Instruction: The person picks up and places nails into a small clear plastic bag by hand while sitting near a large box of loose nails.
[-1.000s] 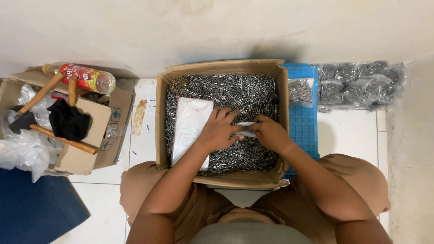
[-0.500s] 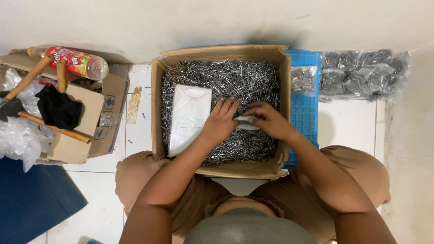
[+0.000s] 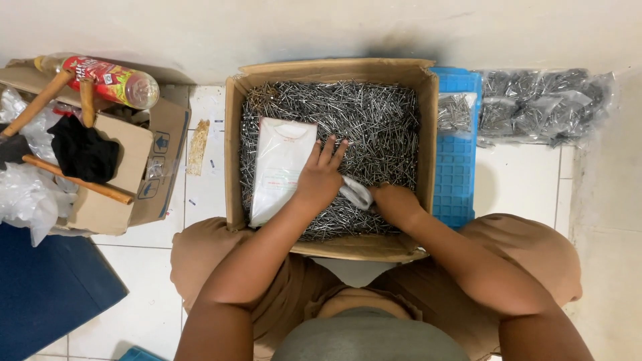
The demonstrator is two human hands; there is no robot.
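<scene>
A cardboard box (image 3: 233, 140) in front of me on the floor is filled with loose steel nails (image 3: 364, 120). A stack of white plastic bags (image 3: 281, 167) lies on the nails at the box's left. My left hand (image 3: 321, 177) rests on the nails, fingers spread, touching the right edge of the bags and holding one end of a small clear bag (image 3: 356, 192). My right hand (image 3: 394, 202) is curled at the bag's other end, low in the box on the nails.
A blue plastic tray (image 3: 457, 174) lies right of the box, with clear packets of nails (image 3: 542, 107) beyond it. At left, a smaller cardboard box (image 3: 114, 194) holds wooden handles, black cloth and a bottle (image 3: 110, 80). A dark blue object (image 3: 47, 287) lies bottom left.
Both hands have shifted lower in the box with the small clear bag. My left fingers have spread wider. The view has drifted slightly.
</scene>
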